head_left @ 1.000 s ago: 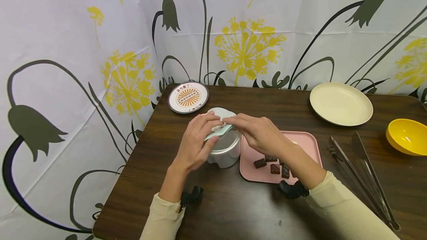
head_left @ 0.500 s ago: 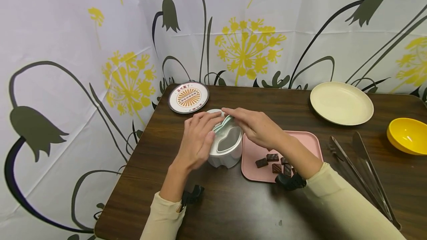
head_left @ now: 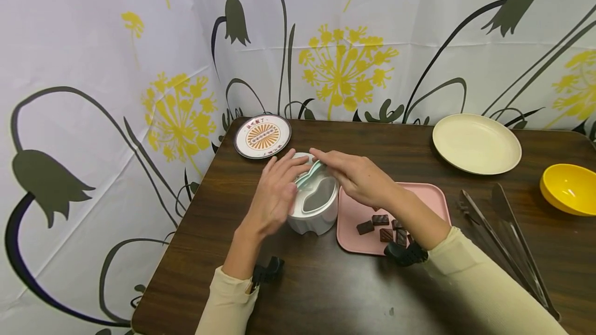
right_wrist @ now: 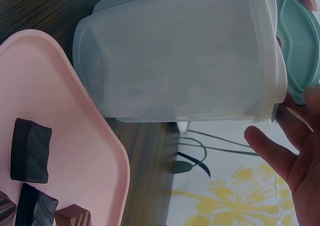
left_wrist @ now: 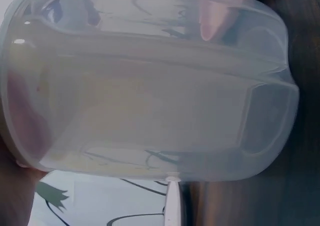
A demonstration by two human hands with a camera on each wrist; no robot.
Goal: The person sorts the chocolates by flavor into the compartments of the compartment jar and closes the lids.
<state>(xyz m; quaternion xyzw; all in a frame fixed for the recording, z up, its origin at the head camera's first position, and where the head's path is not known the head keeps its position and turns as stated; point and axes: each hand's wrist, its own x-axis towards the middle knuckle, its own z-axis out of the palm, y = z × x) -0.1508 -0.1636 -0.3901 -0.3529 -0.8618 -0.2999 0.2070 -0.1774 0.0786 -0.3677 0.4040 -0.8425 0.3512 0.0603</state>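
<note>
Above a translucent container [head_left: 322, 219] standing just left of a pink tray [head_left: 356, 206], a mint lid [right_wrist: 300, 43] tilts, its long axis running from the left hand [head_left: 272, 193], nearer end, to the right hand [head_left: 360, 176], farther end. Both hands' fingers reach out straight, uncurled, the right thumb spread clear.

Container [right_wrist: 175, 61]: translucent, pale rim [right_wrist: 275, 61] facing the hand.
Lid [right_wrist: 300, 41]: green, raised just beyond that rim.
Right grip [right_wrist: 304, 153]: fingers at the lid's edge, thumb spread apart.
Pink tray [right_wrist: 75, 101]: beside the container on the dark tabletop [right_wrist: 150, 161], bearing dark and brown chocolates [right_wrist: 31, 151].
Cloth [right_wrist: 230, 186]: white, with yellow flowers, behind.
</note>
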